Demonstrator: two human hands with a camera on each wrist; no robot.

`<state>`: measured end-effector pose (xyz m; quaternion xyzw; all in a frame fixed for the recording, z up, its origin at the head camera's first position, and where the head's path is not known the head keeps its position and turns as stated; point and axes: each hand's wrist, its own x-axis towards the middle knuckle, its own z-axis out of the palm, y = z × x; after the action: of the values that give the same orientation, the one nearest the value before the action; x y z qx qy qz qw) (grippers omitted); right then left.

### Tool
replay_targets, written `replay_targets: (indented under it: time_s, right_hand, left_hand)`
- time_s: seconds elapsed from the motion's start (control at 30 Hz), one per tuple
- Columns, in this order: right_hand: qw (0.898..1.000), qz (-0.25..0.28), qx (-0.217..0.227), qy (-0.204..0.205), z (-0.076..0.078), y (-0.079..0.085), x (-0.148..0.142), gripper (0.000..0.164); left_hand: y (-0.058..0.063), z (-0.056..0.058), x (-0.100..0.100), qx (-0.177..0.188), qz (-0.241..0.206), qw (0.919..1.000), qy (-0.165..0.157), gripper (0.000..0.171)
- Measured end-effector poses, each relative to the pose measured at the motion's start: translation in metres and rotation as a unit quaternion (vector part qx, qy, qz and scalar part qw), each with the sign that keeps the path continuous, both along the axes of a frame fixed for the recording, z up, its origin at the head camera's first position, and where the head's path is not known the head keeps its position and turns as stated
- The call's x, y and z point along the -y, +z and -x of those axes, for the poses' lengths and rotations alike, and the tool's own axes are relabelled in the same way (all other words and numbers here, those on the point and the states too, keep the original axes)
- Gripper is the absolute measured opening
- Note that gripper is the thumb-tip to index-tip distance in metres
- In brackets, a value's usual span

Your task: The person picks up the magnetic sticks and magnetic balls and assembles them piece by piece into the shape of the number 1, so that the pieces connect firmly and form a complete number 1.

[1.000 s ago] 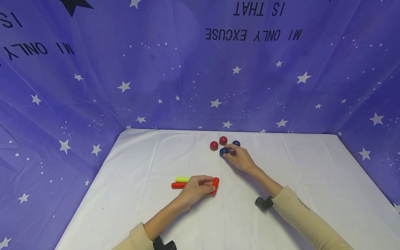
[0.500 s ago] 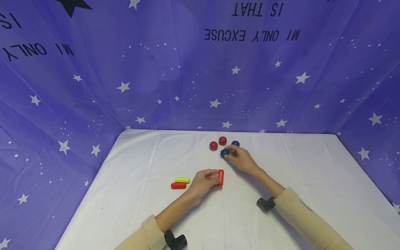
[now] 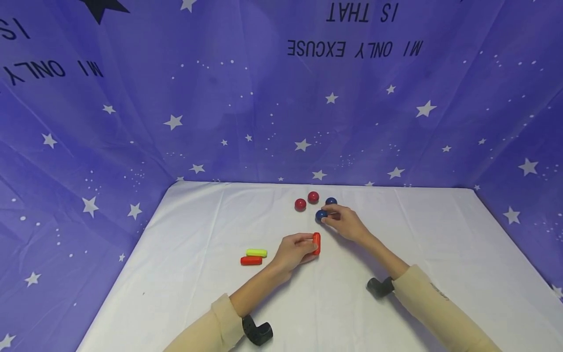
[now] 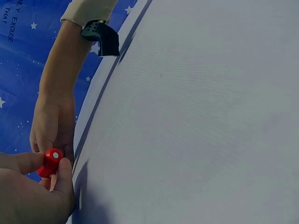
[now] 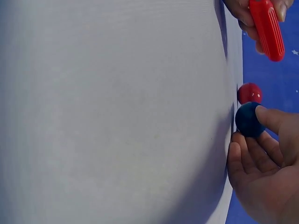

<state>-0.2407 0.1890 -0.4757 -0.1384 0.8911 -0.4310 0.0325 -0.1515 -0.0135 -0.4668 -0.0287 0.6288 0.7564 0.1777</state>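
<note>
My left hand (image 3: 291, 253) pinches a short red ridged stick (image 3: 317, 239) between thumb and fingers, holding it upright near the middle of the table. In the left wrist view, one end of this red stick (image 4: 50, 161) bears a white dot. Farther back, my right hand (image 3: 346, 225) holds a glossy blue ball (image 3: 320, 215) with thumb and fingertips. The right wrist view has the thumb on the blue ball (image 5: 249, 120), the fingers beneath it. Just beyond that hand sits a second blue ball (image 3: 331, 201), partly covered by its fingers.
Two red balls (image 3: 300, 205) lie at the back, left of the blue ones. Left of my left hand, a yellow stick (image 3: 256, 253) and another red stick (image 3: 251, 261) lie side by side on the white tablecloth (image 3: 184, 293). A purple star-patterned curtain (image 3: 246, 112) encloses the table.
My left hand has carried the red stick right and farther back, away from the other two sticks, and now holds it more upright. The right hand has shifted slightly right with the blue ball.
</note>
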Motion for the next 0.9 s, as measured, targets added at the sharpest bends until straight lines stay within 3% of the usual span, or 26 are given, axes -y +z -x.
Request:
replay_targets:
  time_s: [0.4,0.9]
  right_hand:
    - [1.000,0.020,0.016,0.007,-0.001,0.002,-0.005,0.037]
    - [0.997,0.064,0.046,0.013,-0.001,0.003,-0.010,0.037]
  left_hand:
    - [-0.004,0.014,-0.018,0.003,-0.012,0.9998,0.019,0.034]
    - [-0.002,0.026,-0.027,0.003,0.000,0.9994,0.034,0.032]
